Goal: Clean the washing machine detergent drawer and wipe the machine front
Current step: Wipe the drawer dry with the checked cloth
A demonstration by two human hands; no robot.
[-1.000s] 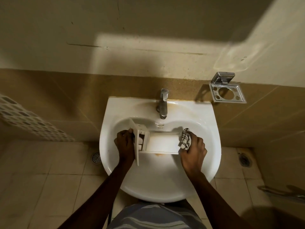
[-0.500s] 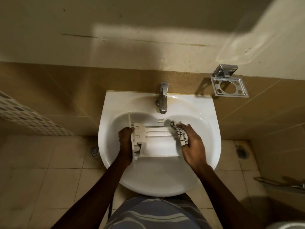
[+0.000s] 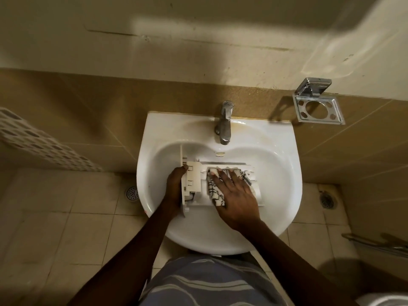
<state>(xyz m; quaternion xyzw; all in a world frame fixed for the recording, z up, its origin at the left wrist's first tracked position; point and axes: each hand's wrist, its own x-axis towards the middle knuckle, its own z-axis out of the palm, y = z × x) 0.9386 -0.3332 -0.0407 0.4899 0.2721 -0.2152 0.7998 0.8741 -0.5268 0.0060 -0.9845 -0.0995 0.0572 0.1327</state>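
The white plastic detergent drawer (image 3: pixel 194 180) lies across the bowl of a white washbasin (image 3: pixel 284 173), its front panel on the left. My left hand (image 3: pixel 175 186) grips that front end. My right hand (image 3: pixel 234 193) lies flat with spread fingers on a white cloth with dark stripes (image 3: pixel 215 191), pressing it onto the drawer's long tray. The hand and cloth hide most of the tray.
A chrome tap (image 3: pixel 224 123) stands at the back of the basin, with no water seen running. A chrome holder (image 3: pixel 318 107) hangs on the tiled wall to the right. A white perforated basket (image 3: pixel 37 142) is at the left. Floor drains (image 3: pixel 131 193) sit on the tiles.
The drawer has been turned and lowered in the basin. My right hand with the cloth moved from the drawer's right end onto its tray and flattened out, sliding leftward.
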